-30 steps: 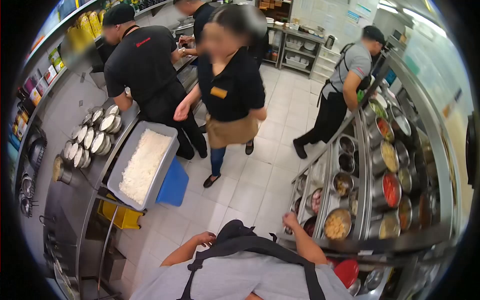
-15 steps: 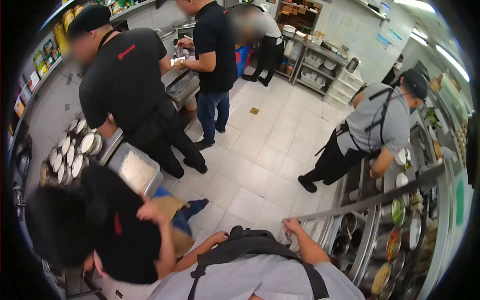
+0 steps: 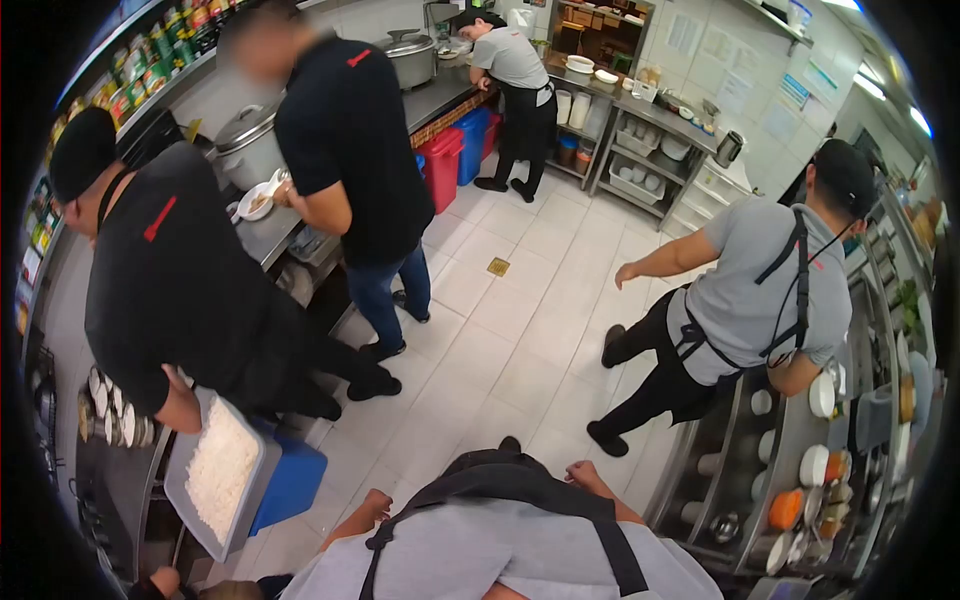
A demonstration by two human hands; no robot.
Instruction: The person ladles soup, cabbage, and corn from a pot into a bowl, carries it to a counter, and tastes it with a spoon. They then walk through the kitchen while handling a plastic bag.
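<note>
Low in the head view, my left hand (image 3: 377,503) hangs beside my dark apron (image 3: 500,478), its fingers loosely curled with nothing visible in them. On the apron's other side is my right hand (image 3: 583,474), also curled in and apparently holding nothing. Neither hand touches a work surface. Left of my left hand stand a blue bin (image 3: 292,487) and a grey tub (image 3: 258,505) filled with white, grainy food (image 3: 222,470). Floor tiles (image 3: 500,370) lie ahead of both hands.
Two people in black shirts stand along the left counter; one holds a white bowl (image 3: 256,203). On my right, a grey-shirted person (image 3: 770,280) faces a counter with containers. Farther back are a red bin (image 3: 440,168), shelves (image 3: 650,155) and another person leaning on the counter.
My view has moved forward along the aisle. The near-left person has mostly left the frame. The right-hand co-worker has stretched an arm into the aisle. My right hand no longer appears beside the counter edge.
</note>
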